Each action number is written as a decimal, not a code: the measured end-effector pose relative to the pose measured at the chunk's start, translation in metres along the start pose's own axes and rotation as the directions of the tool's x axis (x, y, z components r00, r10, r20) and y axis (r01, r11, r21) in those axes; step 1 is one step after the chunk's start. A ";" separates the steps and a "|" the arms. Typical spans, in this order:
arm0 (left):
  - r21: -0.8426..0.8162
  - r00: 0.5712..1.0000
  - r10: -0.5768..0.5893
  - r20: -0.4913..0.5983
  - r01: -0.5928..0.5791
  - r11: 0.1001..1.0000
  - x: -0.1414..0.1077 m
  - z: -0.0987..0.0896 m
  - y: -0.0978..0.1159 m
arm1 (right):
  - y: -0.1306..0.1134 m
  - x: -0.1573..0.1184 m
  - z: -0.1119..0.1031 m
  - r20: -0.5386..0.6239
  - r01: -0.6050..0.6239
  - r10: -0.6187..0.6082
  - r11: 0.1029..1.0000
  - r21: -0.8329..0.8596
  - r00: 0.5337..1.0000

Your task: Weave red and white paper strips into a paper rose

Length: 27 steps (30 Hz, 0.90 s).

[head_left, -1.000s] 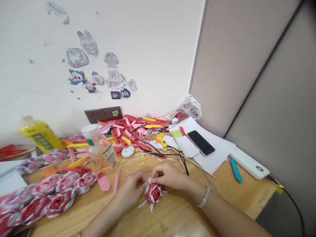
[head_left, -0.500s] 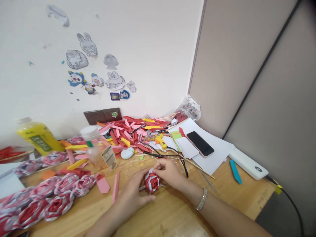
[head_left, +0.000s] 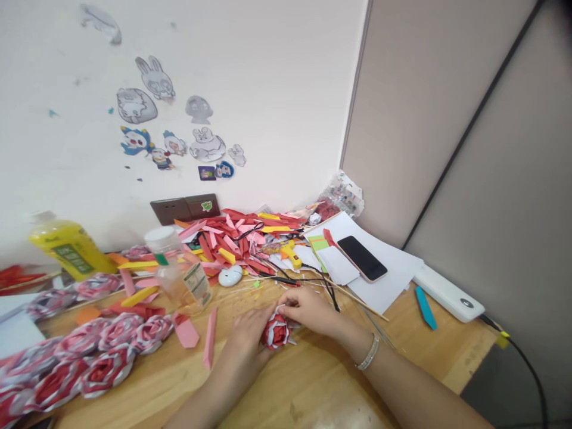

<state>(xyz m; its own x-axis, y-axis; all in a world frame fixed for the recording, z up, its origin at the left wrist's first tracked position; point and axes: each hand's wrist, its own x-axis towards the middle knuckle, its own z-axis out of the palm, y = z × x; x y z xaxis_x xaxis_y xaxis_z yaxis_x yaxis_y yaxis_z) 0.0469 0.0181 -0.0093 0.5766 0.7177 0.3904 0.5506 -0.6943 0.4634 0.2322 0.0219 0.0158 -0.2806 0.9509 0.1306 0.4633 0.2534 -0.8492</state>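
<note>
A red and white paper rose is between my two hands, low over the wooden table. My left hand is wrapped round the rose's left side, its thumb largely hidden behind the flower. At the upper right edge, my right hand pinches a whitish petal tip between thumb and index finger. A pale pointed piece sticks out at the rose's lower right. Several finished roses in red, pink and white lie in rows at the left.
Folded paper strips are heaped along the wall, with a yellow glue gun beside them. A yellow bottle and a clear bottle stand left. A phone, white power strip and blue strip lie right.
My left hand has closed in round the rose, and its thumb, earlier stretched out in front, has drawn back beside the flower. My right hand keeps its pinch at the petal edge.
</note>
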 end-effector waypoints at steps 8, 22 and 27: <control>-0.182 0.992 -0.024 -0.128 0.001 0.983 -0.002 0.001 -0.001 | -0.003 0.000 0.007 -0.069 0.139 -0.150 0.980 -0.140 0.986; -0.112 0.973 -0.058 -0.224 0.033 0.993 -0.003 -0.012 0.003 | -0.017 -0.009 -0.001 -0.073 0.279 -0.273 0.956 0.093 0.959; -0.019 0.973 0.027 -0.228 -0.032 0.999 0.001 -0.018 0.010 | -0.009 -0.005 0.003 -0.063 0.016 0.019 0.856 0.516 0.998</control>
<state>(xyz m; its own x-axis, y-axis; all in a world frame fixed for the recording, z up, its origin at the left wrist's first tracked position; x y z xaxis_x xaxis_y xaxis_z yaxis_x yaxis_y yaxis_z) 0.0416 0.0129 0.0101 0.4385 0.6918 0.5737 0.5199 -0.7160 0.4659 0.2270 0.0141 0.0212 -0.2184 0.9649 0.1461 -0.0417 0.1404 -0.9892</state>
